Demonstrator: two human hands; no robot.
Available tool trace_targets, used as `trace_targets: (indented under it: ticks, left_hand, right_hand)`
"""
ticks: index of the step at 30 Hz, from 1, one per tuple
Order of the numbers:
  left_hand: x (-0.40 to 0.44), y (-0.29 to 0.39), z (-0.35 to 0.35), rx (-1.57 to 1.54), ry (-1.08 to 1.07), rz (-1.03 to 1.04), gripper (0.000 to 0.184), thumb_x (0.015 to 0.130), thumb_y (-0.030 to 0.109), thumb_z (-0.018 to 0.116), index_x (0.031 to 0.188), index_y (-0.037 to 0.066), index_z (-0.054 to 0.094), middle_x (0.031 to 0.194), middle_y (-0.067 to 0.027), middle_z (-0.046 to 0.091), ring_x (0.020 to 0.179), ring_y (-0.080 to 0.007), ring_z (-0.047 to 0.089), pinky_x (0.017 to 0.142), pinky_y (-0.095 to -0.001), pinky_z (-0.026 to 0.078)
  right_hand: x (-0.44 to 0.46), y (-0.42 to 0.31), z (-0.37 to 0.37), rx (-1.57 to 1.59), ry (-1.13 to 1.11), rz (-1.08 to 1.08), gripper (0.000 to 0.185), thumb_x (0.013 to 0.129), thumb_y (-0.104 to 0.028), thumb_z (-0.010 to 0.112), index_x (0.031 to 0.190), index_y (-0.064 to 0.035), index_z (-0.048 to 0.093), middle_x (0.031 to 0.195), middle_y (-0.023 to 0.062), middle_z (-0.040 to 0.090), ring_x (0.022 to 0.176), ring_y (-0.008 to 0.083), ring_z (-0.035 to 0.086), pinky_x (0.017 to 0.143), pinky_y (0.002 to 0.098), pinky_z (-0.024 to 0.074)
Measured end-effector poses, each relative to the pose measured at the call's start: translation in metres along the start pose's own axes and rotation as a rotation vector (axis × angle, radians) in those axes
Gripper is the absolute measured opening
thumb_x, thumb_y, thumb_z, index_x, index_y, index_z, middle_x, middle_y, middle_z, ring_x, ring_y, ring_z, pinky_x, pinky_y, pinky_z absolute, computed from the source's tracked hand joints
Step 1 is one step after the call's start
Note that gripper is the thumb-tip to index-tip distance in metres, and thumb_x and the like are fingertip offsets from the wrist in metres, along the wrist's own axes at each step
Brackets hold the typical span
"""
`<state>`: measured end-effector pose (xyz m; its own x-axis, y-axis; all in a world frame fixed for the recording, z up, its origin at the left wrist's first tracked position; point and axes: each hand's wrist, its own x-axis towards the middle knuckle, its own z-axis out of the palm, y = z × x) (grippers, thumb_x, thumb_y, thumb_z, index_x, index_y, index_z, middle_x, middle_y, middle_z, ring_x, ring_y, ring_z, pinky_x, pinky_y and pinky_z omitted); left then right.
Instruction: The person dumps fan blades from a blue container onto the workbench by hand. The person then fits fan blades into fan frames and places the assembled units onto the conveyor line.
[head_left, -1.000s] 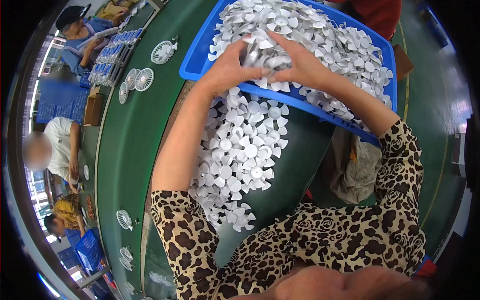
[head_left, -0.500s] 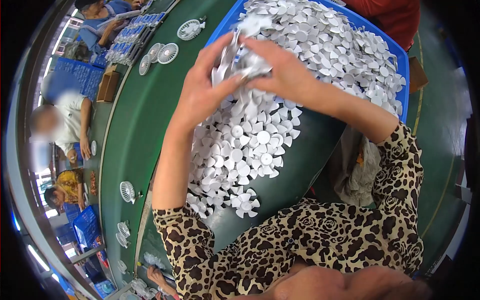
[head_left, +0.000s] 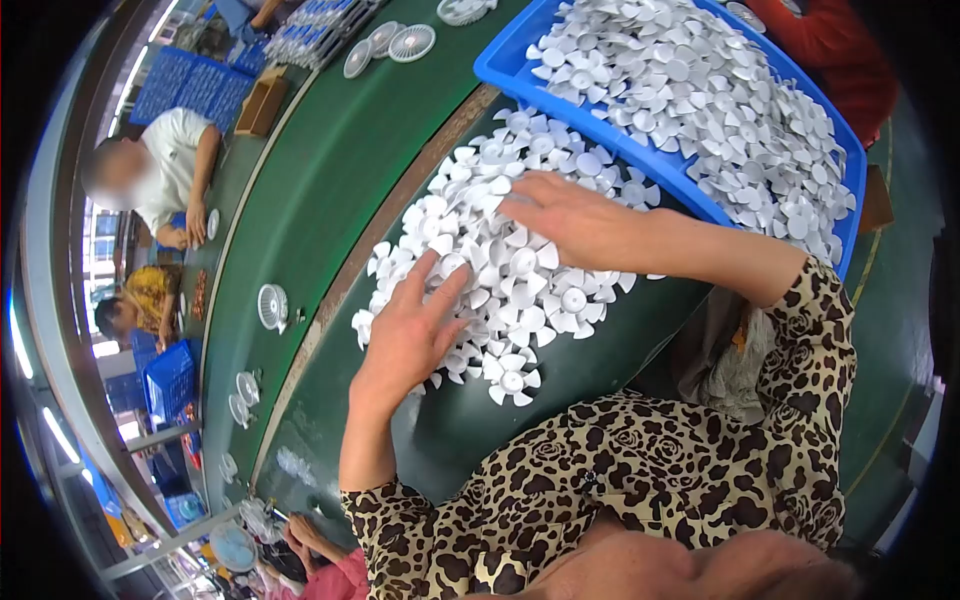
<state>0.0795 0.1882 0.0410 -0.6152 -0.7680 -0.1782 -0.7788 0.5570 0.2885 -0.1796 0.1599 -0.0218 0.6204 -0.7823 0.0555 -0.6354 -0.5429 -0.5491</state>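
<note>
A heap of small white fan blades (head_left: 500,265) lies on the dark green work surface (head_left: 590,365) before me. My left hand (head_left: 408,325) rests on the heap's near left side, fingers spread, palm down. Across the top of the pile lies my right hand (head_left: 570,218), its fingers stretched out and partly among the blades. Neither hand grips a blade that I can make out. Behind the heap stands a blue bin (head_left: 620,145) holding many more of the same blades.
A green conveyor belt (head_left: 330,200) runs along the left, carrying white round fan grilles (head_left: 411,43) and a small fan housing (head_left: 272,307). A person in white (head_left: 175,170) works across the belt. A red sleeve (head_left: 835,50) shows beyond the bin. A cardboard box (head_left: 262,104) sits at the far edge.
Both hands have come down from the bin's edge and parted. The clump of blades they held is let go onto the heap. The view has shifted, showing more of the bin.
</note>
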Motion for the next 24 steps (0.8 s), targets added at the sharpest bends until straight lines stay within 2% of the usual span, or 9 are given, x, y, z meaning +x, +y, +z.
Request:
trace_targets:
  ticks: [3,5,9,11,13,15,17,20,24]
  left_hand:
    - [-0.027,0.005,0.016,0.137,0.145,0.044,0.051,0.076,0.015,0.069,0.124,0.009,0.052,0.128,-0.0175,0.048,0.108,-0.0348,0.053,0.086,-0.0399,0.047]
    - [-0.044,0.011,0.036,0.119,0.266,0.083,0.050,0.075,0.015,0.071,0.121,0.006,0.054,0.127,-0.0160,0.048,0.110,-0.0348,0.051,0.089,-0.0416,0.045]
    - [-0.063,0.036,0.084,-0.043,0.234,0.246,0.051,0.075,0.027,0.072,0.119,0.010,0.055,0.134,-0.0139,0.044,0.124,-0.0343,0.041,0.101,-0.0488,0.034]
    - [-0.066,0.048,0.102,-0.049,0.180,0.303,0.047,0.078,0.030,0.069,0.119,0.012,0.055,0.137,-0.0110,0.043,0.130,-0.0321,0.035,0.107,-0.0503,0.026]
    - [-0.065,0.052,0.117,0.004,0.175,0.334,0.043,0.080,0.029,0.067,0.117,0.011,0.056,0.136,-0.0109,0.043,0.129,-0.0315,0.036,0.106,-0.0519,0.027]
    - [-0.066,0.050,0.129,0.006,0.195,0.322,0.035,0.081,0.021,0.063,0.113,0.009,0.057,0.134,-0.0116,0.045,0.128,-0.0316,0.038,0.106,-0.0525,0.026]
    - [-0.073,0.045,0.136,0.050,0.231,0.309,0.036,0.076,0.012,0.058,0.111,0.005,0.057,0.131,-0.0125,0.048,0.125,-0.0322,0.041,0.106,-0.0524,0.027]
    - [-0.082,0.040,0.144,0.070,0.379,0.263,0.034,0.075,0.011,0.055,0.108,0.004,0.058,0.126,-0.0130,0.052,0.121,-0.0318,0.046,0.105,-0.0511,0.030]
    - [-0.091,0.045,0.149,0.025,0.601,0.148,0.030,0.073,0.010,0.065,0.102,0.003,0.060,0.118,-0.0129,0.057,0.113,-0.0300,0.052,0.099,-0.0462,0.038]
  right_hand:
    - [-0.014,0.000,-0.024,-0.051,-0.074,-0.031,0.061,0.069,0.004,0.066,0.125,-0.0003,0.043,0.129,0.0218,0.041,0.124,0.0368,0.037,0.103,0.0408,0.0351]
    - [-0.024,0.008,-0.026,-0.032,0.036,-0.082,0.044,0.067,0.005,0.061,0.109,0.0023,0.051,0.110,0.0215,0.050,0.111,0.0367,0.045,0.092,0.0411,0.0414]
    - [-0.024,0.012,-0.043,-0.152,0.016,-0.047,0.027,0.072,-0.005,0.067,0.096,0.0006,0.056,0.100,0.0178,0.055,0.103,0.0356,0.052,0.088,0.0420,0.0430]
    - [-0.006,0.002,-0.053,-0.202,-0.117,0.043,0.046,0.073,-0.004,0.067,0.116,-0.0016,0.054,0.119,0.0171,0.052,0.114,0.0332,0.047,0.096,0.0403,0.0401]
    - [0.015,-0.011,-0.050,-0.225,-0.084,0.009,0.036,0.078,-0.007,0.063,0.112,-0.0020,0.056,0.115,0.0151,0.054,0.111,0.0325,0.049,0.094,0.0397,0.0409]
    - [0.046,-0.017,-0.033,-0.275,0.091,-0.210,0.013,0.079,-0.009,0.059,0.087,0.0010,0.061,0.089,0.0172,0.058,0.093,0.0341,0.055,0.080,0.0426,0.0459]
    - [0.079,-0.027,-0.015,-0.178,0.110,-0.259,0.015,0.083,-0.013,0.057,0.084,0.0005,0.062,0.086,0.0177,0.059,0.093,0.0342,0.056,0.078,0.0426,0.0469]
    - [0.119,-0.038,0.013,-0.129,0.063,-0.227,0.025,0.082,-0.019,0.061,0.101,-0.0019,0.062,0.101,0.0173,0.058,0.102,0.0342,0.052,0.088,0.0431,0.0427]
    - [0.141,-0.048,0.032,-0.131,-0.160,-0.094,0.040,0.078,-0.023,0.065,0.112,-0.0032,0.060,0.109,0.0185,0.055,0.106,0.0346,0.050,0.094,0.0434,0.0402]
